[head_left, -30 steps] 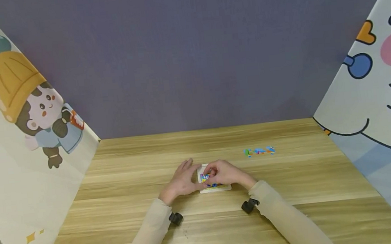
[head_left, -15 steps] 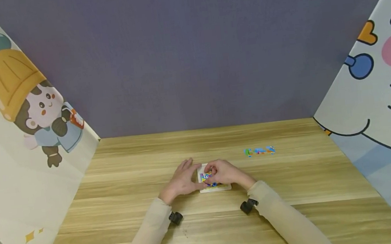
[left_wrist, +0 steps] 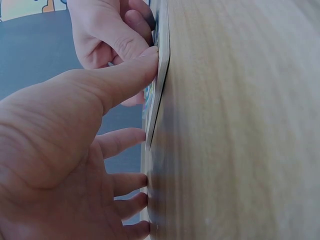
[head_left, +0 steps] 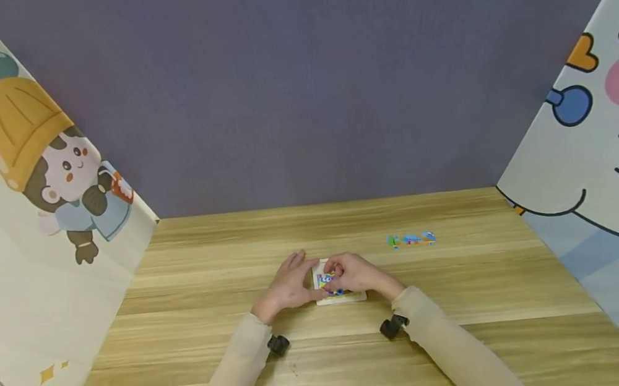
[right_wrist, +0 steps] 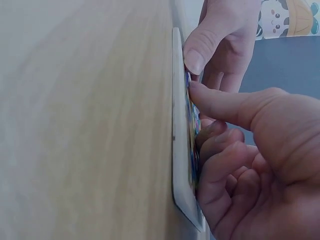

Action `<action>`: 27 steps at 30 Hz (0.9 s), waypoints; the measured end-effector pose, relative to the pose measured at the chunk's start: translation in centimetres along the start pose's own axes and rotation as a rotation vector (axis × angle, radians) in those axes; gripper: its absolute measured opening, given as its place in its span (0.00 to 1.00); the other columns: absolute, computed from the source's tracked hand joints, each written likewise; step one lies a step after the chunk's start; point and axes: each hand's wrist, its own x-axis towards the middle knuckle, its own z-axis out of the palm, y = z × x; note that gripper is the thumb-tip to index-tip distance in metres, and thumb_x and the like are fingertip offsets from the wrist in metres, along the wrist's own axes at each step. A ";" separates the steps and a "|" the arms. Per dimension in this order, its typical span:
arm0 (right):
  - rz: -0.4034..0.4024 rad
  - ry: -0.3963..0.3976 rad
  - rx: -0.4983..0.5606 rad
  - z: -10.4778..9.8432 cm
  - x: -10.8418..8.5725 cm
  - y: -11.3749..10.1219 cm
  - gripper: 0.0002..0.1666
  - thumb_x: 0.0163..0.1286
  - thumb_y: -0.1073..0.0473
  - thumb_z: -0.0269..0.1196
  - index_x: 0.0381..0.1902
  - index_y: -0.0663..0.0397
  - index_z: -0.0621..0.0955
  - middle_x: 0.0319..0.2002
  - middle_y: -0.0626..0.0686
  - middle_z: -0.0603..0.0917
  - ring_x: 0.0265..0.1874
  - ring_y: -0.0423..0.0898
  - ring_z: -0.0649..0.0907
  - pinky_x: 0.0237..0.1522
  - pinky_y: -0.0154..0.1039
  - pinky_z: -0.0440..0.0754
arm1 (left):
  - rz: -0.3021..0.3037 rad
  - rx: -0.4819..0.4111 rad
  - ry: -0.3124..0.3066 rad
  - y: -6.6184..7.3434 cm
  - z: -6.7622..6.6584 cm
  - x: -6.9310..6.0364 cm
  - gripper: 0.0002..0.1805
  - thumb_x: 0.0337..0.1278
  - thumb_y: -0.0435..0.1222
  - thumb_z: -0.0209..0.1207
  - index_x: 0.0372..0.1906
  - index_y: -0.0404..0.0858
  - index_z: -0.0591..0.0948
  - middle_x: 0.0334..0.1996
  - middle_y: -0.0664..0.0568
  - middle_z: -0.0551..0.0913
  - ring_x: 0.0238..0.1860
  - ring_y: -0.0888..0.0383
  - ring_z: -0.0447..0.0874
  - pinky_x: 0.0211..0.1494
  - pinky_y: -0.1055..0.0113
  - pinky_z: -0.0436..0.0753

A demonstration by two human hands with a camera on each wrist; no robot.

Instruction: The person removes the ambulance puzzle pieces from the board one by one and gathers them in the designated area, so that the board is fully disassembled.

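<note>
A white-edged board (head_left: 341, 299) with a colourful picture puzzle lies flat on the wooden table, between both hands. My left hand (head_left: 290, 283) is spread at its left side; in the left wrist view its thumb (left_wrist: 132, 75) presses on the board's near edge and the index fingertip touches the side. My right hand (head_left: 359, 273) bends over the picture, fingers curled. In the right wrist view its thumb tip and curled fingers (right_wrist: 220, 150) are on a puzzle piece (right_wrist: 194, 120) from two sides, and the hand covers much of the picture.
Several loose colourful pieces (head_left: 411, 239) lie in a short row on the table (head_left: 209, 258), behind and right of the board. A grey panel (head_left: 311, 93) stands at the back edge, with cartoon-printed walls at left and right.
Both hands stay nearly in place on the board. The right hand and wrist have shifted very slightly left. The loose pieces have not moved.
</note>
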 end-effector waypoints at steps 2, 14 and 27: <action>-0.013 -0.001 -0.001 0.0 0.0 0.0 0.15 0.69 0.56 0.75 0.50 0.52 0.83 0.28 0.49 0.80 0.23 0.41 0.75 0.28 0.34 0.74 | 0.002 0.002 0.000 0.0 0.0 0.0 0.46 0.62 0.55 0.72 0.80 0.43 0.70 0.86 0.35 0.50 0.87 0.35 0.43 0.87 0.34 0.51; -0.048 0.010 0.034 0.0 -0.2 0.1 0.14 0.69 0.59 0.75 0.47 0.51 0.82 0.24 0.46 0.77 0.20 0.40 0.73 0.25 0.31 0.72 | 0.007 0.003 0.002 -0.1 0.0 0.0 0.46 0.62 0.55 0.72 0.80 0.43 0.70 0.86 0.35 0.50 0.87 0.35 0.43 0.87 0.34 0.50; -0.068 0.091 -0.004 0.1 -0.3 -0.1 0.12 0.64 0.63 0.76 0.42 0.48 0.85 0.35 0.47 0.82 0.36 0.43 0.79 0.40 0.39 0.80 | -0.001 0.018 0.005 0.0 0.0 0.0 0.47 0.61 0.56 0.72 0.81 0.43 0.69 0.86 0.35 0.50 0.87 0.36 0.43 0.87 0.34 0.50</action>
